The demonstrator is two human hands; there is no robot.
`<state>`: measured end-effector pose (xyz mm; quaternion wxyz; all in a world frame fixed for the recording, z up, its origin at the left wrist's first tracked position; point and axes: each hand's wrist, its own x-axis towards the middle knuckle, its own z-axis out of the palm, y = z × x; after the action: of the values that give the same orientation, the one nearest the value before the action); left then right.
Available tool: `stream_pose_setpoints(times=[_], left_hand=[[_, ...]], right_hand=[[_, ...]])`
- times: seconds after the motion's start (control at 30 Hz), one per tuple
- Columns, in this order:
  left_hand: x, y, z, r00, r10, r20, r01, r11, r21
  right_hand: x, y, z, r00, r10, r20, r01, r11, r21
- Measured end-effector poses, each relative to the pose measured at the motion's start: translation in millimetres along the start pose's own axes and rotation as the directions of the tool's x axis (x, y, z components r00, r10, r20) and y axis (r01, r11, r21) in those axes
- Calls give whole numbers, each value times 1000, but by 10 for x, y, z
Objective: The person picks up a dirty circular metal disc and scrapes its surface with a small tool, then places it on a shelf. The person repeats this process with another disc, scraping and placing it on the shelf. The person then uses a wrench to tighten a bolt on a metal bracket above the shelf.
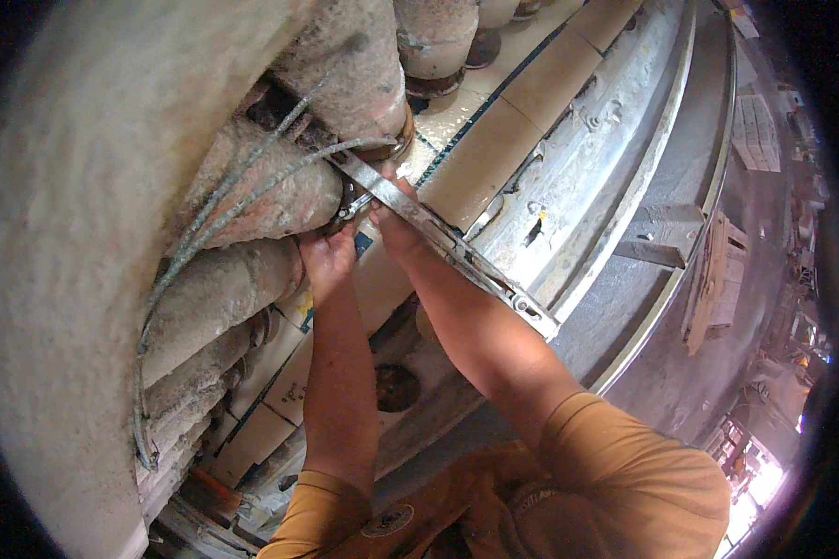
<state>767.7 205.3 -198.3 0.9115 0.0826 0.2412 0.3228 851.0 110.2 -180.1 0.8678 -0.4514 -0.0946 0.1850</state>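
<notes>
A long flat metal bar with a slotted lower end runs slantwise from the roller ends toward my right arm. My right hand is closed around its upper part, with fingers showing on both sides. Just left of it, a small shiny metal fitting sits by the end of a grey, crusted roller. My left hand is raised below that fitting, against the roller's end. Its fingertips are partly hidden there, so their grip is unclear.
A grey cable loops over the rollers beside a large pale curved surface at the left. Wet beige tiles lie beyond my hands. A curved metal rail sweeps along the right. Wooden pallets stand on the floor farther right.
</notes>
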Motion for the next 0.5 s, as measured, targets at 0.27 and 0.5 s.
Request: stream_pose_setpoints(times=[0.27,0.5], left_hand=[[10,-41,17,1000,15,11,-15,1000,1],[-23,176,29,635,-668,389,737,675,-44]], right_hand=[[-158,-36,26,879,394,-270,-393,918,60],[-792,-651,459,585,798,-146,-546,520,657]])
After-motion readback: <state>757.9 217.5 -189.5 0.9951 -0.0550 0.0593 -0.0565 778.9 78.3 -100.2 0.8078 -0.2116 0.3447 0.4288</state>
